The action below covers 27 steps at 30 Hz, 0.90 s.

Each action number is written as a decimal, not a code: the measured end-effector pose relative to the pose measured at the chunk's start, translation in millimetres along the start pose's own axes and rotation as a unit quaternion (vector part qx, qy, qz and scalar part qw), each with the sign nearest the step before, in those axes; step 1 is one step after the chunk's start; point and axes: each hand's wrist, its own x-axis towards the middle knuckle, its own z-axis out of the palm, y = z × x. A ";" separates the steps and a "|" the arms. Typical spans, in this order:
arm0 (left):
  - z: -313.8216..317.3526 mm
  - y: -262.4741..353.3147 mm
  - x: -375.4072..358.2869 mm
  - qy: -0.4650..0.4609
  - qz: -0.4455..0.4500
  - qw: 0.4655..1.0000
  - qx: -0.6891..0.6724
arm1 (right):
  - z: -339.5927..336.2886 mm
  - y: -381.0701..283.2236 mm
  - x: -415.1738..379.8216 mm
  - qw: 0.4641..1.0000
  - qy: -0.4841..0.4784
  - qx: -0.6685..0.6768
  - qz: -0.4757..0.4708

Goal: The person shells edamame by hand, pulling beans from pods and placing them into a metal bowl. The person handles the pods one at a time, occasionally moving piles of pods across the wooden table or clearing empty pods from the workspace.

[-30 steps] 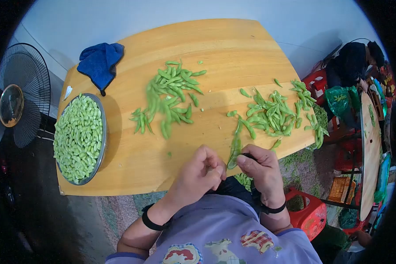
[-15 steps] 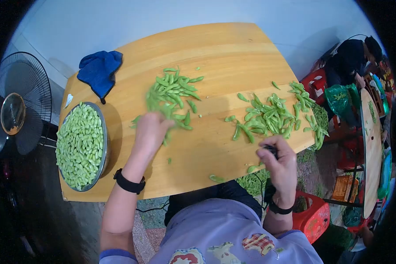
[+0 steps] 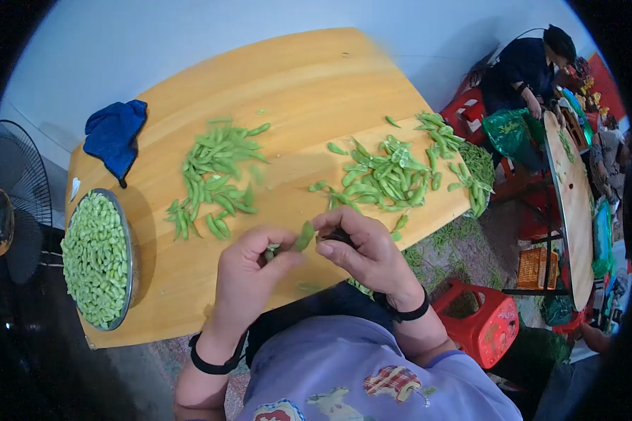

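Note:
Near the table's front edge, my left hand is closed on a green bean pod, which sticks up between its fingertips. More green shows inside the curled fingers. Close beside it, my right hand is closed round a small dark object, partly hidden by the fingers. Beyond my left hand lies a loose pile of pods. Another pile lies to the right, beyond my right hand. A metal bowl heaped with pale green pods stands at the table's left end.
A blue cloth lies on the wooden table at the back left. A black fan stands left. To the right are a red stool, a person at another table, and an orange basket.
My left hand has left the left pile and come to the front with a pod. My right hand has moved left to meet it. The view has shifted.

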 end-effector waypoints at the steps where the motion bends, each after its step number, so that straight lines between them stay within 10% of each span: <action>1: 3.6 -0.5 -0.1 -0.004 0.001 1.000 -0.003 | -1.3 0.2 -1.2 1.000 0.005 0.025 0.012; 7: 22.5 9.9 -2.1 0.059 0.163 0.960 0.219 | -4.5 8.0 -9.9 0.993 0.001 0.116 0.009; 10: 15.0 12.8 -1.1 -0.052 -0.010 0.993 0.101 | -15.0 9.7 -11.6 0.988 -0.022 0.150 0.008; 12: 9.0 18.0 2.5 -0.148 -0.270 0.922 -0.235 | -18.3 9.9 -11.1 0.986 -0.041 0.159 -0.002; 27: 22.3 18.9 -6.0 -0.024 -0.093 0.992 -0.084 | -5.4 8.4 -20.2 0.992 0.010 0.126 0.005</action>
